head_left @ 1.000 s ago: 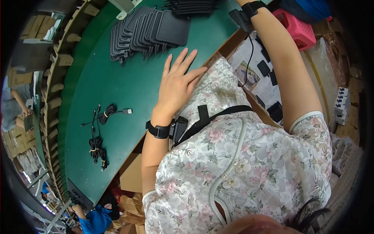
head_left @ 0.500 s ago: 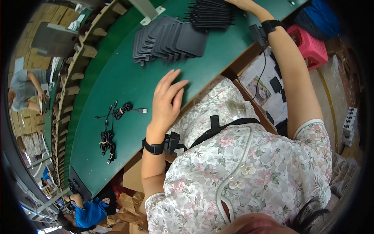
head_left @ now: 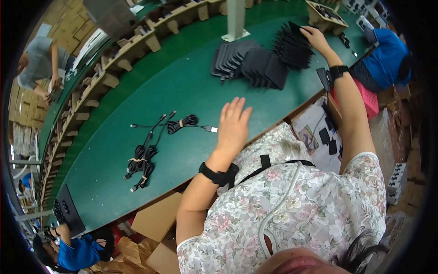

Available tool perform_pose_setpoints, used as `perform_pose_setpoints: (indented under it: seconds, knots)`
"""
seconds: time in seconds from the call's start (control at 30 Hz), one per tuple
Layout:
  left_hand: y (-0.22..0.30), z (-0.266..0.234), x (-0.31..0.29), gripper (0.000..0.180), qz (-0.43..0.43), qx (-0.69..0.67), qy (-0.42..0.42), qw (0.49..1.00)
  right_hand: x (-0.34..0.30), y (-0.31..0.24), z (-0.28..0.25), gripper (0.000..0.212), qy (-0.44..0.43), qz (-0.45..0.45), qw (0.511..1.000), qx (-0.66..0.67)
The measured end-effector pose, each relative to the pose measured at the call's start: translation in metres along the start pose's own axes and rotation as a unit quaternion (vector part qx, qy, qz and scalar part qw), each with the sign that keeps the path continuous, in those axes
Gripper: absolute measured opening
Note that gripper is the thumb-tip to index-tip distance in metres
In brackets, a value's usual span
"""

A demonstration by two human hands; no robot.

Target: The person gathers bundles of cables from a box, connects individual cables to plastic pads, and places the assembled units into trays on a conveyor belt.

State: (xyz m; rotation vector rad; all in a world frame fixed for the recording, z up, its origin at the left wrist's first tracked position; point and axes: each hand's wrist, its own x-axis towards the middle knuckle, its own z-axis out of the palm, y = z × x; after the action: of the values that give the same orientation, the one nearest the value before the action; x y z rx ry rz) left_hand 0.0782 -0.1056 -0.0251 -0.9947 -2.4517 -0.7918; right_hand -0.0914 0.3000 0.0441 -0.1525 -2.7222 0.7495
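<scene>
Fingers stretched out, my left hand (head_left: 233, 129) hovers palm-down over the green table near its front edge, holding nothing. Just left of it lies a coiled black cable (head_left: 182, 123) with a silver plug and a tie round its coil. At the far right, my right hand (head_left: 318, 40) has its fingers closed at the upper edge of a fanned row of thin black flat panels (head_left: 292, 48), seemingly gripping the end one. Two leaning groups of dark grey flat panels, one nearer (head_left: 267, 68) and one further left (head_left: 230, 59), stand beside that row.
More bundled black cables (head_left: 142, 160) lie on the green table (head_left: 109, 192). A pale metal post (head_left: 236, 20) rises behind the panels, and a slotted wooden rail (head_left: 109, 80) curves along the far side. An open drawer (head_left: 315, 130) holds papers. Co-workers in blue (head_left: 388, 57) sit nearby.
The view has swung, so the table and panels sit further right and lower. My right hand, cut off at the top edge before, now shows fully at the black panels. My left hand stays open.
</scene>
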Motion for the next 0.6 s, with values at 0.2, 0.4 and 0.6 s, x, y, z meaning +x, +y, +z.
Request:
perform_pose_setpoints:
  seconds: [0.2, 0.4, 0.6]
  knots:
    - [0.025, -0.02, 0.017, 0.031, -0.183, -0.386, 0.103, 0.898, -0.066, -0.136, -0.021, 0.034, 0.042, -0.048, 0.954, 0.293]
    - [0.03, -0.074, 0.058, 0.027, -0.226, -0.623, 0.158, 0.732, -0.132, -0.229, -0.011, 0.03, -0.181, -0.062, 0.862, 0.47]
    - [0.024, -0.118, 0.053, 0.022, -0.28, -0.636, 0.143, 0.704, -0.11, -0.237, -0.017, 0.032, -0.329, -0.083, 0.735, 0.587]
